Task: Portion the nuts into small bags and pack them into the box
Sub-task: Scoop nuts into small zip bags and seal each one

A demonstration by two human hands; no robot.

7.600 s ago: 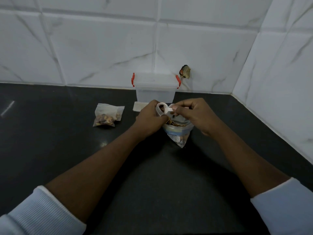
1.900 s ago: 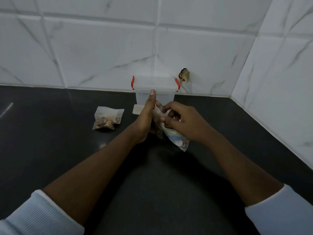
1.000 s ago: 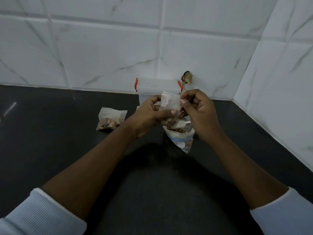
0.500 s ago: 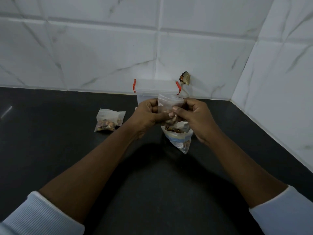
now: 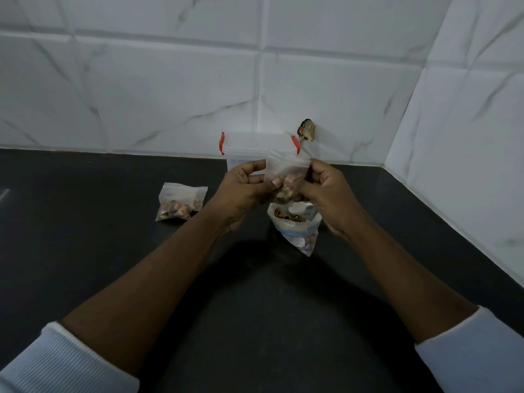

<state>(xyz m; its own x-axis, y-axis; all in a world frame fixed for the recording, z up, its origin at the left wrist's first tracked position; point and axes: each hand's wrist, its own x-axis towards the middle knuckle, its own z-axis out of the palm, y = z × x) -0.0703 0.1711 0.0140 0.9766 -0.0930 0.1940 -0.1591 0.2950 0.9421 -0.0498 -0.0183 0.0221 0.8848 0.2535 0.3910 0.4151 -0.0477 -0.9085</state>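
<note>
We see the small bag (image 5: 286, 173) of nuts raised between both hands, left hand (image 5: 243, 194) and right hand (image 5: 326, 194) pinching it, above the large bag (image 5: 295, 225) standing on the bench (image 5: 85, 251).

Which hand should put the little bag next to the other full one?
Left, likely. The left hand and right hand both pinch the held bag, but the full bag lies to their left; the right would have to cross over.
</note>
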